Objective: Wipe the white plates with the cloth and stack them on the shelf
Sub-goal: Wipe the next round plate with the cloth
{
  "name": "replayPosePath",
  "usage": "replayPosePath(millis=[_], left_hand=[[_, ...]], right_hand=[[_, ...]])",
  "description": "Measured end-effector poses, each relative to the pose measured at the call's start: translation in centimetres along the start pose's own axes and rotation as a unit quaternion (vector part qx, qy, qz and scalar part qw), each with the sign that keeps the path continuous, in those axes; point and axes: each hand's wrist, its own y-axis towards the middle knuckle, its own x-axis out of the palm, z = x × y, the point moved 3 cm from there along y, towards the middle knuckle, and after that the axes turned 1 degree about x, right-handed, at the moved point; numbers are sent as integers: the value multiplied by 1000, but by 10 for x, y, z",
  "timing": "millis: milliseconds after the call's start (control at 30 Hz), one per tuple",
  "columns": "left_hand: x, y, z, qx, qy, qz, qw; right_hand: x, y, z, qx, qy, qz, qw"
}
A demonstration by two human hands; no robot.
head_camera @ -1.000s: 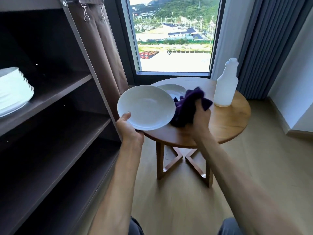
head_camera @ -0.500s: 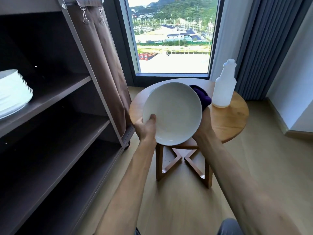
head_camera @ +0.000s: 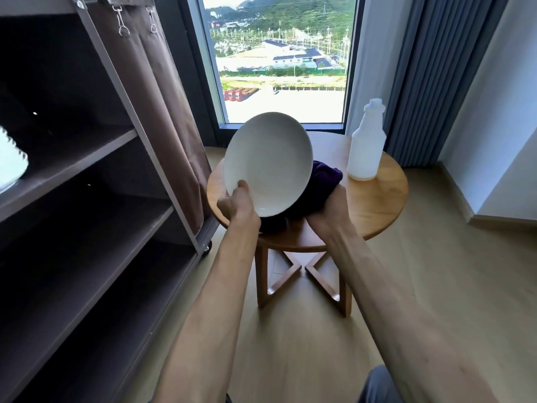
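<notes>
A: Status of the grips?

B: Left hand (head_camera: 236, 206) pinches the lower-left rim of the round white ceramic plate (head_camera: 268, 167), thumb on the face turned toward the head. The plate is tilted up on edge above the near-left part of the round wooden surface (head_camera: 374, 210). Right hand (head_camera: 328, 212) is behind and to the right of the plate, bunching the dark purple cloth (head_camera: 322, 181) against its back. Fingers are hidden, so I infer the clench from the wad.

A: Key relation for the next move?

B: The plate's long axis runs from the left grip up and to the right. The dark brown shelf unit (head_camera: 87, 158) is to the left of that grip, so the left hand is nearer. The stack of white plates (head_camera: 11, 162) sits far left on the upper shelf, cut off by the frame edge.

A: Clearance?

B: The shelf's front post and brown curtain (head_camera: 174, 135) stand between grip and stack. Open floor below. The translucent white plastic bottle (head_camera: 366, 141) is beyond the right grip, well apart from the plate.
</notes>
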Motion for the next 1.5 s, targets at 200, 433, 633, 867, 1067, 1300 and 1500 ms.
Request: replayPosePath(millis=[200,433,633,867,1067,1300,1500], left_hand=[[-5,18,-2,27,15,-10,999],[-6,7,-18,-164,164,-245,941],[-12,-4,-15,-290,81,-297,906],[-27,-6,-25,-248,85,-218,940],[-22,9,32,59,174,-432,883],[-16,-14,58,205,292,-424,832],[-27,-14,35,120,92,-395,906]], right_hand=[[-7,5,-11,-18,92,-20,995],[10,13,-18,-88,-165,22,982],[20,27,-34,-124,-330,24,935],[21,34,-33,-129,-264,56,954],[11,40,-30,-113,-281,102,948],[24,43,-28,-130,-272,86,950],[18,44,-34,-74,-382,84,917]])
